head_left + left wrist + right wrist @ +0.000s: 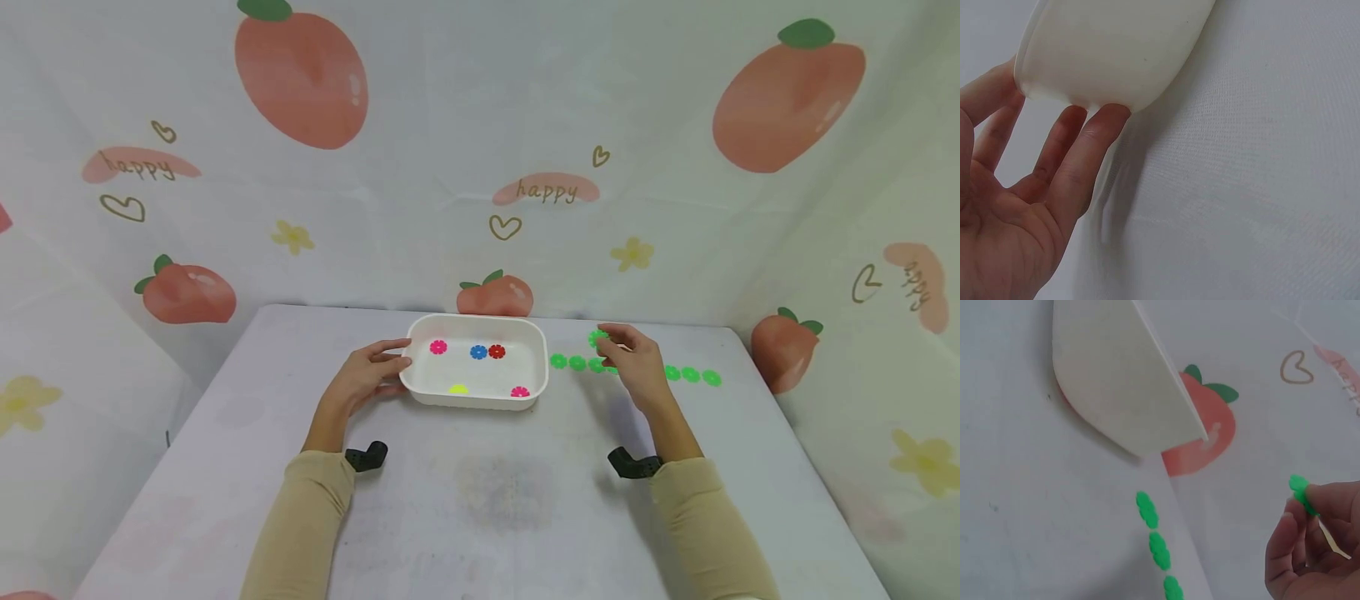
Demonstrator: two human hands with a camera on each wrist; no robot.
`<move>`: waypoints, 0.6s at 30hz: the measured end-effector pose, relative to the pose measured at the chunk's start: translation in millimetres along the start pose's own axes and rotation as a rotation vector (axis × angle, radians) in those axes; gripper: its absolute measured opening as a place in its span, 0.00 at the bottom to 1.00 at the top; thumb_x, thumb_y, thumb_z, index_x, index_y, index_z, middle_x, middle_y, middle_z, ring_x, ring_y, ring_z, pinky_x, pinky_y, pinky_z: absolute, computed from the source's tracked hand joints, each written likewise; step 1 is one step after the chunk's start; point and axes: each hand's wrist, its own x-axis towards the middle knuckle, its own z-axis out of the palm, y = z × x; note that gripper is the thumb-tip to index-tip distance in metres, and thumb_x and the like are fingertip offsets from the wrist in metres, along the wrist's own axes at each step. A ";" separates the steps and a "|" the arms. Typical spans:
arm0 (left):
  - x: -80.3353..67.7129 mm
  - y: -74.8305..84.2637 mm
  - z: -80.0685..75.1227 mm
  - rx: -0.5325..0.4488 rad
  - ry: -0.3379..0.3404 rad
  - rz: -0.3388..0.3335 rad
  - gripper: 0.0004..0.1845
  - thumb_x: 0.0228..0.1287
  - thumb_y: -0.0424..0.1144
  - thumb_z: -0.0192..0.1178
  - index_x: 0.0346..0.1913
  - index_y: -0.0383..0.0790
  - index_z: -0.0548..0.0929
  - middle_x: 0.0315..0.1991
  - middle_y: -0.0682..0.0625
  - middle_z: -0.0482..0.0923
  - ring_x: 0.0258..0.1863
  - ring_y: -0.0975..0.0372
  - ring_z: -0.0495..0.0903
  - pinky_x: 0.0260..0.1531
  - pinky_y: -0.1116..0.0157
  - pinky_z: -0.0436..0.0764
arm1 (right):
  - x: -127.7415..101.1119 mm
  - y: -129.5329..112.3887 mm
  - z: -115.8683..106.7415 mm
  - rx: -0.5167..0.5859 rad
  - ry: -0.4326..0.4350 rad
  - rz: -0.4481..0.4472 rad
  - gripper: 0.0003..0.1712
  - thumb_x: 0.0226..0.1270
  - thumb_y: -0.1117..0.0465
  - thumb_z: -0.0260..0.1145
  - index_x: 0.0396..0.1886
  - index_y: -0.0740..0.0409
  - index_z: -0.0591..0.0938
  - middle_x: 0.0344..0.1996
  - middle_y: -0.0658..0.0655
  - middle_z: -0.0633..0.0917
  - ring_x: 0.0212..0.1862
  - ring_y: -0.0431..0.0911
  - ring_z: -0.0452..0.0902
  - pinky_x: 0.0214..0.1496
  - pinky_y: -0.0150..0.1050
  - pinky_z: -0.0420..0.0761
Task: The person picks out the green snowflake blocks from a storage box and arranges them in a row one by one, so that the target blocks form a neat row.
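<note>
Here my right hand [636, 360] pinches a green disc [597, 337]; my left hand [369, 375], fingers straight, steadies the tray [480, 396]; green row [690, 375] laid, five discs [478, 352] left.

A smooth, faintly glossy white plastic tray [420, 392] is seen on a matt, finely woven table cloth [480, 500], beside bright plastic-looking green discs [690, 375].

Printed in thin brown script, the word "happy" on pink brush-stroke patches [546, 189] of the white peach-patterned cloth backdrop [450, 125], at left, centre and right.
</note>
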 end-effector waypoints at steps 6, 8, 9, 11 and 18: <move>-0.6 -0.9 0.6 -0.003 -0.003 -0.001 0.32 0.57 0.43 0.69 0.65 0.54 0.72 0.62 0.41 0.70 0.47 0.55 0.83 0.47 0.57 0.86 | -5.3 -4.7 -15.6 0.013 0.028 0.034 0.23 0.69 0.56 0.61 0.61 0.60 0.74 0.37 0.46 0.79 0.35 0.34 0.80 0.40 0.26 0.83; -6.5 3.9 2.5 -0.001 -0.013 -0.005 0.31 0.59 0.42 0.67 0.66 0.52 0.71 0.63 0.40 0.70 0.48 0.54 0.83 0.49 0.56 0.85 | -9.8 -9.9 -19.8 0.032 0.046 0.049 0.23 0.69 0.58 0.61 0.61 0.62 0.74 0.38 0.47 0.79 0.34 0.33 0.80 0.39 0.25 0.83; -9.9 6.5 3.4 0.000 -0.020 -0.006 0.31 0.60 0.41 0.66 0.67 0.51 0.70 0.63 0.40 0.69 0.49 0.53 0.83 0.50 0.55 0.84 | -10.9 -10.7 -22.0 0.047 0.058 0.055 0.23 0.68 0.59 0.61 0.60 0.62 0.74 0.38 0.47 0.79 0.34 0.33 0.80 0.39 0.25 0.83; -15.5 11.4 4.7 0.000 -0.032 -0.009 0.31 0.61 0.39 0.65 0.68 0.50 0.69 0.64 0.38 0.68 0.49 0.53 0.83 0.53 0.53 0.82 | -10.8 -8.3 -26.0 0.065 0.084 0.060 0.21 0.68 0.59 0.62 0.59 0.59 0.75 0.38 0.46 0.80 0.34 0.33 0.80 0.38 0.25 0.83; -17.7 19.8 4.4 0.001 -0.039 -0.013 0.31 0.63 0.38 0.63 0.69 0.48 0.68 0.64 0.38 0.68 0.54 0.49 0.80 0.56 0.51 0.80 | 2.9 15.9 -41.7 0.039 0.158 0.043 0.20 0.66 0.57 0.65 0.56 0.56 0.78 0.34 0.40 0.81 0.34 0.34 0.80 0.34 0.26 0.81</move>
